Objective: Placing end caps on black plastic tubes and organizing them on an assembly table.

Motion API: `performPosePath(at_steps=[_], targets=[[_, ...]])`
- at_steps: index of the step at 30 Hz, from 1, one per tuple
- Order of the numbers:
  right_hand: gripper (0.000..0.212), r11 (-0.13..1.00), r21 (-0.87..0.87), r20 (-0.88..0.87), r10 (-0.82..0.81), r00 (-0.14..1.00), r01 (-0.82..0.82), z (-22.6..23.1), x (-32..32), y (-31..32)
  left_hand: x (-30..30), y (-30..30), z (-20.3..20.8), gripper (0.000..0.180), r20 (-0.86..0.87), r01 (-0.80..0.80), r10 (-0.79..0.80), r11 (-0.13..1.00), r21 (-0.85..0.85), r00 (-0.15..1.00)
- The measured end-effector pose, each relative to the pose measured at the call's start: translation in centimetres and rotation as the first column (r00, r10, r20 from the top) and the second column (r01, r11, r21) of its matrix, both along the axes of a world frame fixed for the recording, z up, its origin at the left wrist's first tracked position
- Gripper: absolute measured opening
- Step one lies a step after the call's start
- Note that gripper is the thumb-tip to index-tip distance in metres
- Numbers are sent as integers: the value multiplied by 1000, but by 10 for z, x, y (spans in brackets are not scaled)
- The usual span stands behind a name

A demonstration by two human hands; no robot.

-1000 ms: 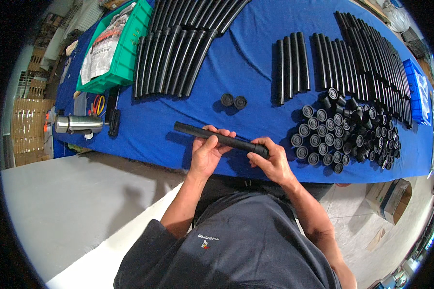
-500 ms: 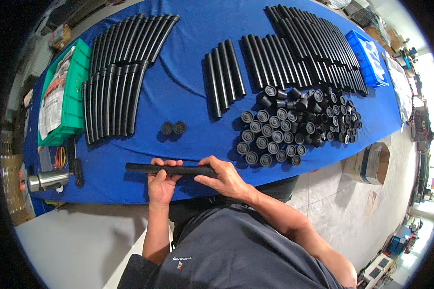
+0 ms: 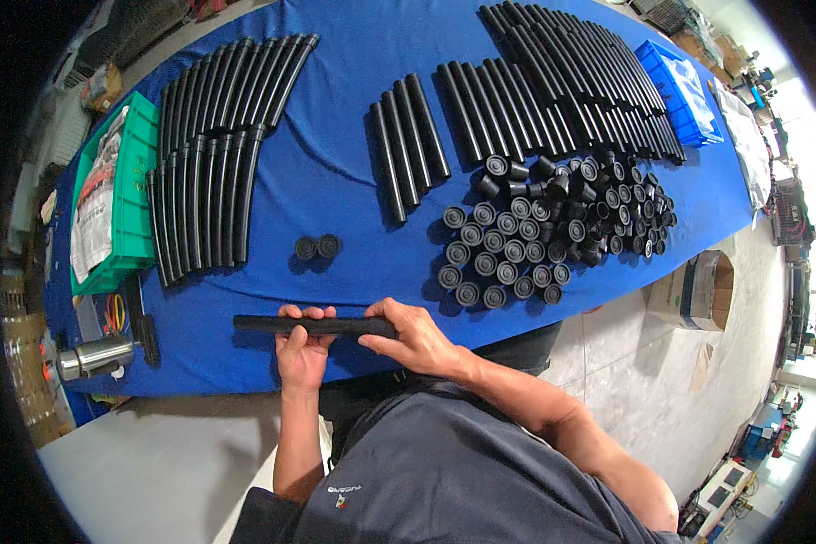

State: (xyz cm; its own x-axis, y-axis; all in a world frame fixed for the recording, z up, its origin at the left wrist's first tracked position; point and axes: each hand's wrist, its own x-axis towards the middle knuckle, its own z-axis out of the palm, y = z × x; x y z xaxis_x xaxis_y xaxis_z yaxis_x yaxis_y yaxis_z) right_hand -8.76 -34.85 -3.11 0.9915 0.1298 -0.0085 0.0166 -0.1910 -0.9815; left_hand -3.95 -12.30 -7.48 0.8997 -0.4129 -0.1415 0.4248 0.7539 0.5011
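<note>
A black tube point(image 3: 263, 324) lies crosswise over the near edge of the blue table point(image 3: 344, 136). My left hand point(image 3: 301, 349) grips its middle from below. My right hand point(image 3: 410, 337) is closed over its right end. Two black caps point(image 3: 317, 247) sit on the cloth just beyond the tube. To the right a heap of black end caps point(image 3: 535, 231) spreads over the table, nearest to my right hand.
Black tubes lie in rows: a curved batch point(image 3: 208, 172) at left, a few point(image 3: 408, 140) in the middle, many point(image 3: 562, 82) at right. A green crate point(image 3: 136, 199) with paper, a blue crate point(image 3: 680, 91), a metal flask point(image 3: 95, 356) and a cardboard box point(image 3: 698, 290) on the floor.
The head has turned, so the table sits further left in view. Both hands keep hold of the tube; the right hand has stayed at its right end.
</note>
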Motion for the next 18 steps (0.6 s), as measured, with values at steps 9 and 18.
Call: performPosePath(at_steps=[9,18], targets=[[32,999,-15,74,-49,996,51,-2,1,0,-1,-4,2,29,26,-52,51,998,48,998],[32,980,-184,387,4,922,74,-13,-2,2,-1,-8,3,33,-42,-32,35,998,55,999]])
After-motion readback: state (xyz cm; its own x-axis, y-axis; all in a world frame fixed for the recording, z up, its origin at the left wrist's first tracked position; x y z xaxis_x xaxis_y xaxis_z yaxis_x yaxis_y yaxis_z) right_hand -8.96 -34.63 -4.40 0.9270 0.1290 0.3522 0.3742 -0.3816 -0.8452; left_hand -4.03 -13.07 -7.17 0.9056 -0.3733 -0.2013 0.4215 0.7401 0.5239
